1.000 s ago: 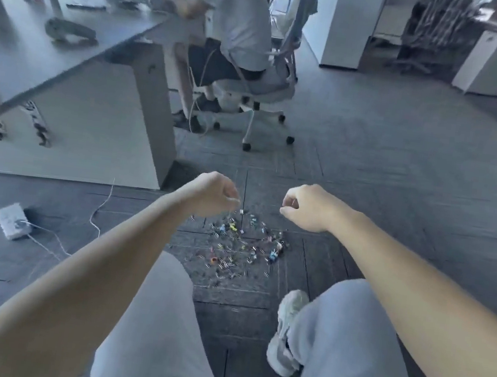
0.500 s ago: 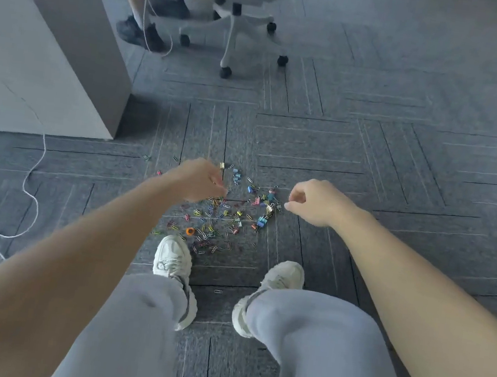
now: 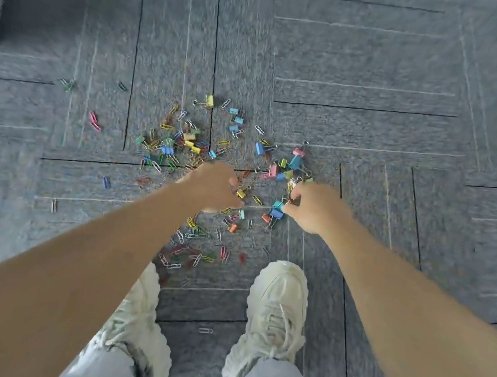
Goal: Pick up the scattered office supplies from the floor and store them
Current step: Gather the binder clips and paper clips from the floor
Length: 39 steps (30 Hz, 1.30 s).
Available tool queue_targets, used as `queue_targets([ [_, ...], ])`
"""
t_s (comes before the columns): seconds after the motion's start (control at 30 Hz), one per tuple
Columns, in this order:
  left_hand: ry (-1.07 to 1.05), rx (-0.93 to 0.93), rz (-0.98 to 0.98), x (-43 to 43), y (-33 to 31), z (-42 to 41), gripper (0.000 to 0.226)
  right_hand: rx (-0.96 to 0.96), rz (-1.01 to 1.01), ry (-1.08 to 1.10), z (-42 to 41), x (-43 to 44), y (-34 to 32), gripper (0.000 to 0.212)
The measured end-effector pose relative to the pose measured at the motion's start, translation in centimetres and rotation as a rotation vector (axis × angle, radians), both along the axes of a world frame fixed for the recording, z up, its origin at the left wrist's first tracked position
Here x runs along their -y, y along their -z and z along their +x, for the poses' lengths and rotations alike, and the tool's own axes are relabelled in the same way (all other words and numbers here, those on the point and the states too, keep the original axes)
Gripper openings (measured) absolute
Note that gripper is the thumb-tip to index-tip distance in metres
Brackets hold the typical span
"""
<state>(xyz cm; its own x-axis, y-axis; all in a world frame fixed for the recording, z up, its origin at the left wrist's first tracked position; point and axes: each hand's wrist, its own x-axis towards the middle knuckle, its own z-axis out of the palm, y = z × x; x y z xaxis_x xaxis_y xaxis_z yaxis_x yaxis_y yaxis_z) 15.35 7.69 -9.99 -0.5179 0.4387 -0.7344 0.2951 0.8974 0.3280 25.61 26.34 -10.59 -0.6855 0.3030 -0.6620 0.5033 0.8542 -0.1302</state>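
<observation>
Left hand, right hand lowered onto scattered multicoloured paper and binder clips on grey carpet floor. Both grips curled; contents cannot be told. Right fingertips beside teal binder clip. Pickup judged starting.

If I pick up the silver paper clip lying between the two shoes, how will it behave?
The silver paper clip is thin bent wire, so probably very light and fairly stiff. It lies flat on the textured carpet, so it should not roll, but it may be hard to pinch and could snag in the pile.
</observation>
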Motion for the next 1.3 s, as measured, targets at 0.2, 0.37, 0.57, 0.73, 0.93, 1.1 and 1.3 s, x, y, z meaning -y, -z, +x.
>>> queue_targets([
  [0.2,-0.061,-0.027,0.031,0.8,8.7,1.2,0.043,-0.123,-0.053,0.336,1.5,1.5,9.2,0.039],
  [0.37,-0.065,-0.112,0.084,0.1,10.1,2.7,0.036,-0.322,-0.148,0.464,2.0,1.9,11.3,0.016],
  [0.57,-0.062,-0.179,0.076,-0.5,10.6,3.6,0.010,-0.442,-0.377,0.762,2.7,1.0,10.1,0.013],
  [0.73,-0.025,-0.273,0.165,0.5,11.3,4.5,0.005,-0.472,-0.670,1.255,3.3,0.8,9.0,0.023],
  [0.93,-0.143,-0.226,0.244,0.9,10.8,4.4,0.007,-0.206,-0.611,1.202,3.7,0.9,9.7,0.015],
  [1.1,-0.352,-0.080,0.290,-0.1,10.0,4.1,0.020,-0.128,-0.236,0.515,4.4,2.3,10.5,0.031],
  [1.3,-0.373,0.061,0.183,-0.9,10.3,4.3,0.019,-0.136,-0.132,0.436,3.6,2.7,10.7,0.026],
])
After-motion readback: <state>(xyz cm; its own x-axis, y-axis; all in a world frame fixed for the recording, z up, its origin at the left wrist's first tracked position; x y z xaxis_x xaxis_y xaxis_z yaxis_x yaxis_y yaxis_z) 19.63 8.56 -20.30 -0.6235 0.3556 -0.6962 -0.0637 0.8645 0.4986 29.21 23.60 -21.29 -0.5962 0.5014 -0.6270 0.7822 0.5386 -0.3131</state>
